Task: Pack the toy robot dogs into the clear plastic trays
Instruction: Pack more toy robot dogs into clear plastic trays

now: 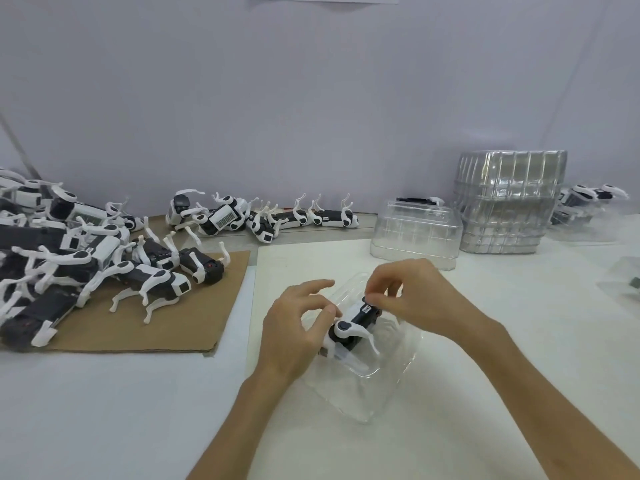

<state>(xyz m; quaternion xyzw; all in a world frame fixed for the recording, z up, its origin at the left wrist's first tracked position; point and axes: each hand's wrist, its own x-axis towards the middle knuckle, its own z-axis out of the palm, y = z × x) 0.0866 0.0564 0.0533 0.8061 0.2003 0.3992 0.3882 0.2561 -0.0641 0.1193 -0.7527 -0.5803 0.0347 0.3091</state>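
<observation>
A black-and-white toy robot dog (353,327) lies on its side in a clear plastic tray (377,393) on the white table in front of me. My left hand (298,327) pinches the dog's near end at its hip joint. My right hand (412,292) grips the dog's far end from above with thumb and fingertips. The dog's white legs point toward me inside the tray. A heap of more toy robot dogs (69,258) lies at the left.
The heap rests on a brown cardboard sheet (166,334). A row of dogs (263,216) lines the back wall. An upturned clear tray (415,233) and a tall stack of trays (509,202) stand at the back right, with packed dogs (588,199) beyond.
</observation>
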